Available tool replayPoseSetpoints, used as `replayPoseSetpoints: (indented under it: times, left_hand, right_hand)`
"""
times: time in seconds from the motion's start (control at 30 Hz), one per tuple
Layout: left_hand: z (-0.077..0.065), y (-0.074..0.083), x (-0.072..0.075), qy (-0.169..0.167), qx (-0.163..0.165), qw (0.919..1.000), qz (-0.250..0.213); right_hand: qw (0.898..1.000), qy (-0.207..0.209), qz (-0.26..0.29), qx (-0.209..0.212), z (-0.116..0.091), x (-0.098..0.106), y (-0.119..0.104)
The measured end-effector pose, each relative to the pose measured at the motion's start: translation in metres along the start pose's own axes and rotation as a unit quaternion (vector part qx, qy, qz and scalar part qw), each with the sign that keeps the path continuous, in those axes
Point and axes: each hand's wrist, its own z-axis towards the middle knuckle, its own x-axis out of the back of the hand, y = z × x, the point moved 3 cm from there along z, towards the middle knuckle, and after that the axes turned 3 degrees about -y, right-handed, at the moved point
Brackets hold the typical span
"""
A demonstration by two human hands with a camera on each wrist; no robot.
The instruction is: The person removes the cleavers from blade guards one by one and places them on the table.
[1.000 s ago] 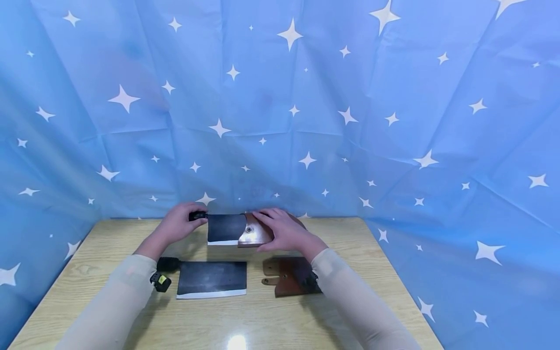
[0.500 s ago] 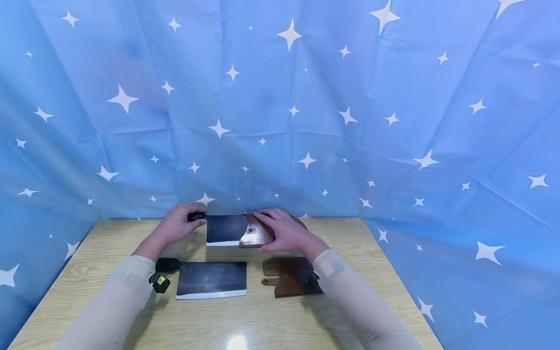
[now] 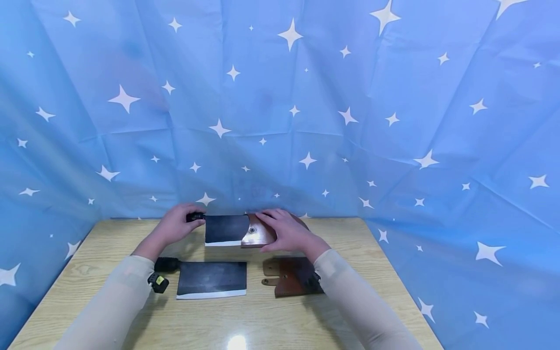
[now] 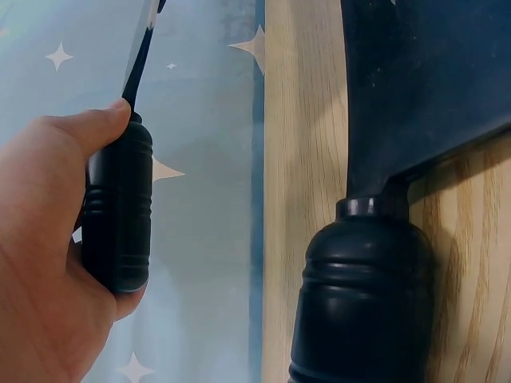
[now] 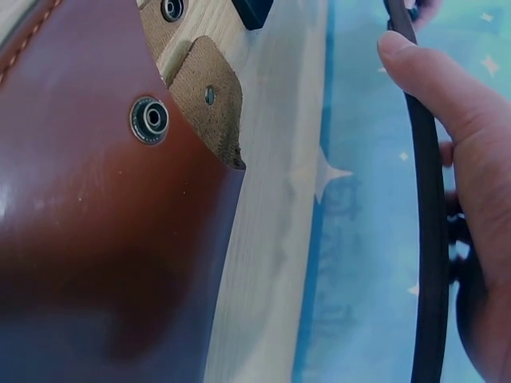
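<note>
A cleaver (image 3: 224,228) with a dark blade and pale cutting edge is raised over the back of the table. My left hand (image 3: 174,224) grips its black ridged handle (image 4: 120,207), thumb near the blade end. The front part of the blade sits inside a brown leather sheath (image 3: 257,233) with a metal snap. Thumb and fingers of my right hand (image 3: 286,231) hold that sheath from the right; in the right wrist view it appears edge-on as a dark strip. The blade's tip is hidden in the leather.
A second cleaver (image 3: 212,279) lies on the wooden table (image 3: 245,321), handle to the left, beneath my left forearm. To its right lies another brown sheath (image 3: 290,279) with a snap strap, partly under my right sleeve. A blue star-patterned curtain (image 3: 280,97) hangs behind.
The cleaver has shifted slightly left and the sheath slightly right, with a little more of the blade showing between my hands. The lower cleaver and sheath have stayed put.
</note>
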Motion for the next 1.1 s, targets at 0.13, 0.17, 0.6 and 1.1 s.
replayPoseSetpoints:
  times: [0.13,0.17,0.6,1.1]
  left_hand:
    - [-0.001,-0.001,0.001,-0.002,0.008,1.0,-0.001]
    - [-0.001,-0.001,0.002,-0.003,0.009,1.0,-0.002]
    - [-0.003,-0.001,0.003,-0.014,0.019,0.9997,-0.001]
    - [-0.004,-0.011,0.003,-0.011,0.015,0.9998,0.002]
  right_hand:
    - [1.0,0.004,-0.005,0.001,0.0,-0.001,0.002]
    - [1.0,0.005,-0.007,0.0,0.0,-0.002,0.003]
    - [1.0,-0.011,-0.007,-0.006,-0.003,0.0,0.004]
    - [1.0,-0.013,-0.011,-0.011,-0.007,0.0,0.009]
